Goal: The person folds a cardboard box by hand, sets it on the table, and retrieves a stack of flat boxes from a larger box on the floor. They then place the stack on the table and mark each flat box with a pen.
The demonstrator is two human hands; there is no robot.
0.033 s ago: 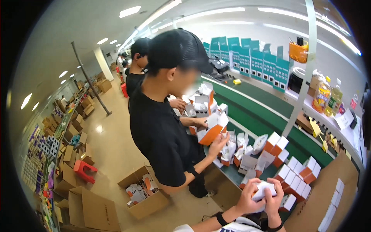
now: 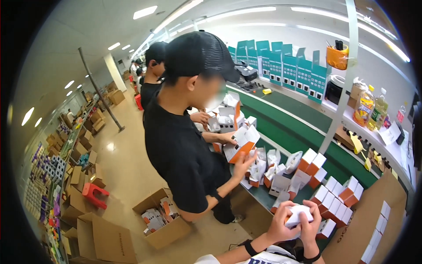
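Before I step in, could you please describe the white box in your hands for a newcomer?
Find the brown cardboard panel at lower right, then the rows of orange and white boxes to its left. Just below and left of those, the left hand and right hand clasp the white box; its neighbours stand unheld.

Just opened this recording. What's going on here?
The person's left hand and right hand hold a small white box between them. To the left, a co-worker in a black cap holds a larger white-and-orange box. More boxes stand grouped beyond the right hand.
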